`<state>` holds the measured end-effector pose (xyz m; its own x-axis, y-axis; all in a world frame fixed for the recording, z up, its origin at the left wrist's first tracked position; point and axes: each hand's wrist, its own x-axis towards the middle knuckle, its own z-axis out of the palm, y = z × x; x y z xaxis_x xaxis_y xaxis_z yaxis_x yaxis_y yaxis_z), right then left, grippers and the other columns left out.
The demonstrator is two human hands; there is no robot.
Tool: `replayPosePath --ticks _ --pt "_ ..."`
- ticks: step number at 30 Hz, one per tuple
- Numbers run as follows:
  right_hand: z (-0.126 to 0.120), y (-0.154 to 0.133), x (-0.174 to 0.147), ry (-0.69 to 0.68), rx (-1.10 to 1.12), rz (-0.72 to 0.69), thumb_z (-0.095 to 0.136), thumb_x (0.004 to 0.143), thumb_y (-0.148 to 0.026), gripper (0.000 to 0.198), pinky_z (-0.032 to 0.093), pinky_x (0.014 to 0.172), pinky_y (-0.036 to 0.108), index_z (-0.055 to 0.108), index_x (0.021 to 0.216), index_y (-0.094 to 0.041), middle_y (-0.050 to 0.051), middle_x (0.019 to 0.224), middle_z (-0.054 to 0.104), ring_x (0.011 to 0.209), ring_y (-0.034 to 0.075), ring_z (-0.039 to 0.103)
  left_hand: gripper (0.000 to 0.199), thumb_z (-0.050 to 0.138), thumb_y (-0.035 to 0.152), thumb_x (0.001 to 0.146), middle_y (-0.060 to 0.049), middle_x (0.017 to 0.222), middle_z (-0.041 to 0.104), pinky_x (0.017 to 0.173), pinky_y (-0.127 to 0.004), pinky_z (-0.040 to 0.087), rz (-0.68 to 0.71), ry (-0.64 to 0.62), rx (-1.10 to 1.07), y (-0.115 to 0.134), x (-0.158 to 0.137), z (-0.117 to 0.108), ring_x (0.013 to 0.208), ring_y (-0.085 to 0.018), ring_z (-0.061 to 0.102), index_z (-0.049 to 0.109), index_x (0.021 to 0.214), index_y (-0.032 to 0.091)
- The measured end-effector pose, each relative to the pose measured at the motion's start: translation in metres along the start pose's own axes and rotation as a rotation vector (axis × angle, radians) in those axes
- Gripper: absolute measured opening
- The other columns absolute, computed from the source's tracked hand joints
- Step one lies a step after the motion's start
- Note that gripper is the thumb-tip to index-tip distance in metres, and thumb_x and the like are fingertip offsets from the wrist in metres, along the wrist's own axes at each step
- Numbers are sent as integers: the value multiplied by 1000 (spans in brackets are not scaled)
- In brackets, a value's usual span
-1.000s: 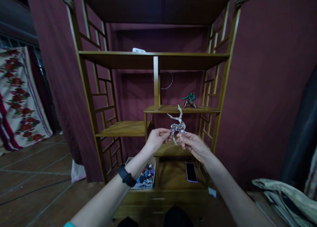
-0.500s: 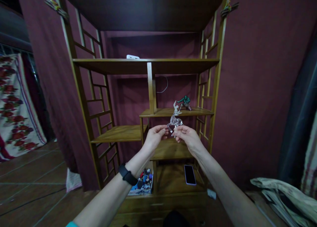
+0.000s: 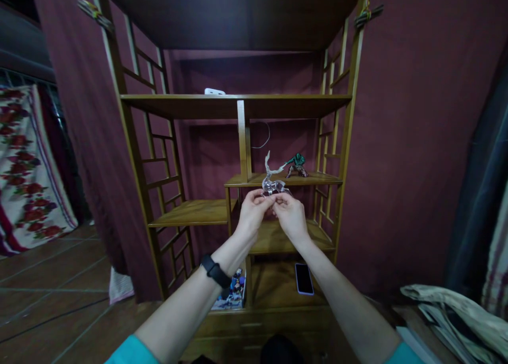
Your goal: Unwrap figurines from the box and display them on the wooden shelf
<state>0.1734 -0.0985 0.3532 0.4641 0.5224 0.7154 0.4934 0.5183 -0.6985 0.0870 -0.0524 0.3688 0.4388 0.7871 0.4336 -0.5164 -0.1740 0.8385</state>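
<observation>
A clear deer figurine [image 3: 273,184] with long antlers is held up in front of the shelf unit, its legs mostly hidden by fingers. My left hand [image 3: 254,209] pinches it low on the left side, a dark band around that wrist. From the right, my right hand [image 3: 290,214] grips its lower part, the two hands touching or nearly so. Just behind the antlers, a green and brown crouching figure [image 3: 297,164] stands on the middle right shelf [image 3: 325,179].
The wooden unit has stepped shelves, including a lower left one [image 3: 194,212]. A phone [image 3: 304,279] lies on the bottom shelf beside a box of small figures [image 3: 235,295]. Up high sits a white device [image 3: 214,91]. Folded cloth [image 3: 448,306] lies at lower right.
The deer figurine has moved slightly up and left and turned, so its antlers now spread sideways. Both hands have risen and come closer together.
</observation>
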Motion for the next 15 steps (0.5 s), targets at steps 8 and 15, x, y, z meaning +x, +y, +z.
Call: replayPosePath --ticks 8,15 --pt "4 -11 13 -20 -62 -25 50 78 -33 21 50 58 25 64 87 -21 3 72 66 63 14 60 45 76 19 52 2 68 61 53 -20 40 72 -52 -38 11 27 2 54 -8 54 49 88 15" --pt "2 -3 31 -118 129 78 51 76 -29 34 52 51 24 59 108 -21 3 87 66 59 10 59 42 77 18 50 3 63 58 53 -22 40 78 -29 -43 15 57 10 51 -8 53 48 81 15"
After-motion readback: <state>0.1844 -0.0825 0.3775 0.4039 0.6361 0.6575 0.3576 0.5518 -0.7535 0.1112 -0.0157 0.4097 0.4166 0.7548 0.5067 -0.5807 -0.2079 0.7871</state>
